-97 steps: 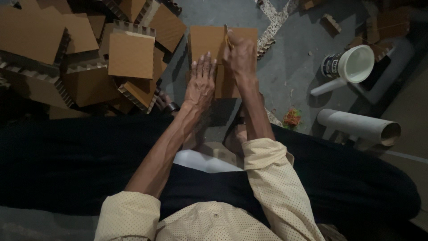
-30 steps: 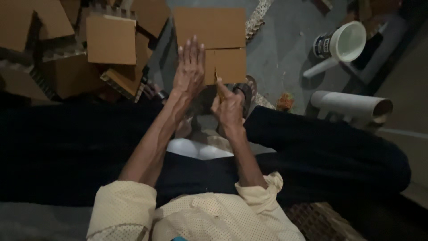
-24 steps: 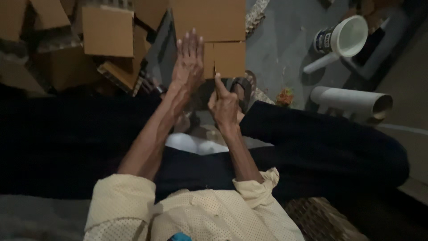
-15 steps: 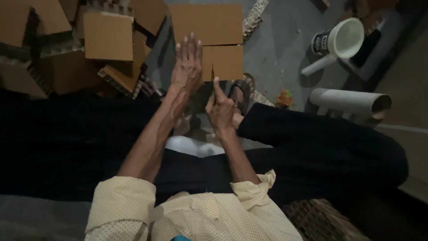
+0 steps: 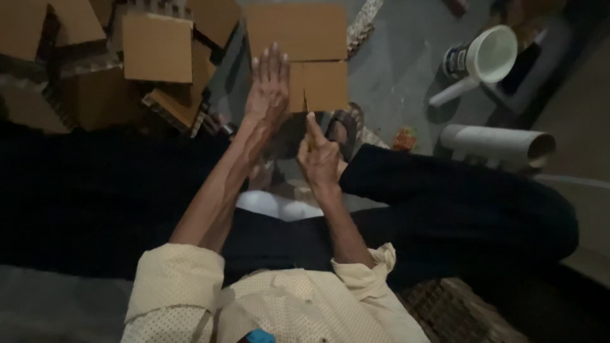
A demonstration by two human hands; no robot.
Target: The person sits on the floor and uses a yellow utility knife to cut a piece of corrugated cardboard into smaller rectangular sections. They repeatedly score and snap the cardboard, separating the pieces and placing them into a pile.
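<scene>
The left hand (image 5: 270,79) lies flat, grip released, on a brown flat cardboard sheet (image 5: 298,54) on the grey floor (image 5: 400,70). The right hand (image 5: 319,155), clenched on a thin blade-like tool (image 5: 306,111), meets the sheet's near edge.

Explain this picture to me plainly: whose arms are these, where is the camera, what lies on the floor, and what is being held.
There is no machine here. One camera sits on a person's head and looks down, so the arms coming up from the bottom are that person's own. The person sits with legs in dark trousers. The left hand lies flat, fingers spread, on a cardboard sheet on the grey floor. The right hand is closed around something thin at the sheet's near edge, where a slit shows; what it is cannot be told. At the left is a heap of cardboard pieces. At the right stand a white jug and a pale tube.
</scene>
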